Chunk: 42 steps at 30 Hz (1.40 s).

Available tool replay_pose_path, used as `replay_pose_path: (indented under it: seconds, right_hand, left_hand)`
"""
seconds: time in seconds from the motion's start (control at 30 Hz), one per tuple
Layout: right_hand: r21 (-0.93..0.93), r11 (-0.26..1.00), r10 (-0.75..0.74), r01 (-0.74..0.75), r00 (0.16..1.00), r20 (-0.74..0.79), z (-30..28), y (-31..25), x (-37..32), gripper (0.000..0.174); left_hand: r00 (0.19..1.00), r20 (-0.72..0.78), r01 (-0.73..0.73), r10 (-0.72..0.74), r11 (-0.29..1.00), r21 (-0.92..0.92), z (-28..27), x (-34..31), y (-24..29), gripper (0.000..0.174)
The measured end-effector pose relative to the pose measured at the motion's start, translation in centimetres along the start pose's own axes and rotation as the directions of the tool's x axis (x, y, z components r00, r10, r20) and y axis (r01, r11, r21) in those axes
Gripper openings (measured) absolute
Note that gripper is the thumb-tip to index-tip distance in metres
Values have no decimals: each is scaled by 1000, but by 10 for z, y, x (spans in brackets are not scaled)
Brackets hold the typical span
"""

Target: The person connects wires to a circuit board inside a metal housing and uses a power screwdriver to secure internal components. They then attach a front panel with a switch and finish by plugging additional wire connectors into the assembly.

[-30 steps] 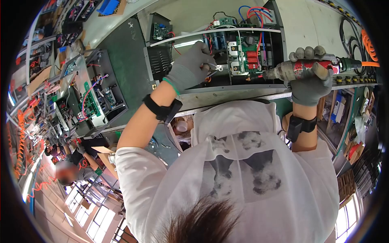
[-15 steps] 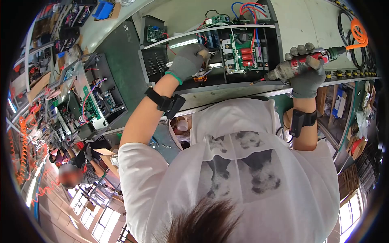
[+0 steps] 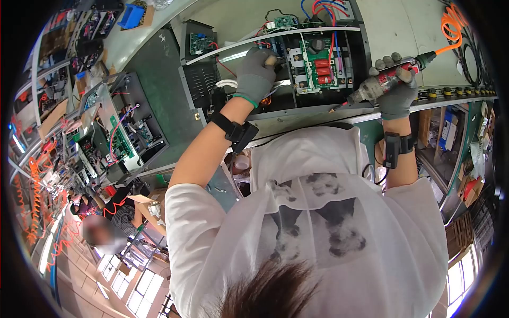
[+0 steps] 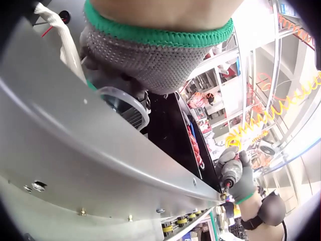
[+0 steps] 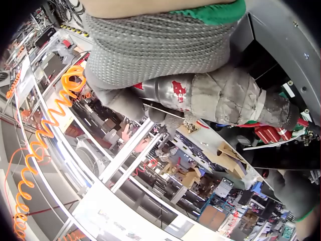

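Note:
My gloved left hand (image 3: 255,74) reaches into an open black metal chassis (image 3: 286,112), beside a green circuit board (image 3: 318,69) with red components. Its fingers are bent close to the board's left side; I cannot tell what they hold. In the left wrist view the glove (image 4: 150,63) hides its fingertips, and a clear loop of tubing (image 4: 125,98) shows just below. My gloved right hand (image 3: 397,95) grips a red and grey air screwdriver (image 3: 368,90) wrapped in worn tape. The driver lies tilted, its bit over the chassis's near right edge.
An orange coiled air hose (image 3: 450,26) runs from the driver's rear. Another opened chassis (image 3: 127,124) with boards and wires stands to the left. Farther back is a blue bin (image 3: 131,16). Red and blue wires (image 3: 324,8) rise at the chassis's far side. Another person works at far left.
The left hand has shifted over a metal ring lug seen earlier by its fingers, now covered. The driver has tilted, its bit dropping away from the board toward the chassis's near edge.

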State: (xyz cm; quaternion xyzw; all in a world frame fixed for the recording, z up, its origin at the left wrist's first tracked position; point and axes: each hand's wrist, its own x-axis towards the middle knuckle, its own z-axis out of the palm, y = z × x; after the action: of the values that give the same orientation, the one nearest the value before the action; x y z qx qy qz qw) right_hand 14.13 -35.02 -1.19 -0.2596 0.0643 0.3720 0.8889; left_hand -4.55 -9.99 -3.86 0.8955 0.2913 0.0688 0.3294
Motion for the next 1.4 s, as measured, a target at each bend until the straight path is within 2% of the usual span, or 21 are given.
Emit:
replay_pose_path:
  seconds: [0.1, 0.33, 0.43, 0.57, 0.63, 0.7, 0.73, 0.8, 0.83, 0.9, 0.93, 1.03, 1.07, 1.17, 1.37, 1.4]
  right_hand:
    - [-75, 997, -12, 11, 1000, -4, 2, 1, -1, 32]
    - [-41, 998, -42, 40, 999, -34, 0, 5, -1, 35]
    - [-48, 997, -71, 67, 995, -70, 2, 5, -1, 34]
    - [-37, 998, -46, 43, 995, -93, 3, 2, -1, 33]
    - [-30, 999, -37, 35, 994, -99, 6, 1, 0, 33]
    - [48, 999, -19, 20, 1000, -19, 16, 1, 2, 33]
    - [44, 999, -11, 12, 1000, -21, 23, 2, 4, 33]
    - [40, 997, -71, 67, 992, 109, 40, 6, 12, 34]
    - [36, 997, -66, 62, 991, 118, 48, 8, 18, 34]
    - [-37, 985, -151, 166, 955, 254, 62, 14, 29, 34]
    - [-120, 961, -209, 249, 939, 273, 77, 19, 31, 30]
    - [-231, 917, -234, 325, 908, 349, 104, 28, 35, 33]
    - [-256, 909, -266, 328, 931, 248, 123, 31, 29, 35]
    - [-209, 923, -275, 324, 933, 233, 114, 39, 38, 37]
    - [-265, 897, -284, 353, 921, 265, 107, 57, 50, 35]
    - [-225, 889, -322, 399, 894, 313, 105, 60, 54, 35]
  left_hand:
    - [1000, 6, -8, 8, 999, 31, 6, 2, 1, 17]
    - [998, -24, -58, 60, 995, 75, 12, 1, 9, 15]
    - [999, 36, -27, 25, 996, 81, 11, 3, 9, 13]
    - [999, 40, -33, 31, 998, 60, 9, 2, 6, 12]
    - [999, -16, -28, 28, 1000, -6, 8, 0, 5, 12]
    - [999, -25, -46, 46, 999, -12, 7, 1, 7, 11]
    - [997, -40, -62, 61, 998, -17, 6, -1, 8, 11]
    - [997, -46, -59, 57, 998, -31, 8, -4, 7, 10]
    - [996, -48, -72, 70, 997, -40, 9, -2, 7, 9]
    - [998, -42, -50, 49, 998, -27, 10, -2, 8, 10]
    - [999, -27, -29, 28, 999, -13, 11, -4, 9, 10]
    - [1000, 20, 0, -1, 1000, 31, 11, -4, 12, 15]
    - [999, 39, -24, 20, 995, 95, 12, -3, 12, 17]
    - [995, 91, -65, 49, 982, 179, 14, 0, 9, 20]
    - [992, 112, -83, 57, 967, 243, 18, 2, 12, 21]
    - [993, 107, -73, 47, 965, 251, 19, 1, 16, 21]
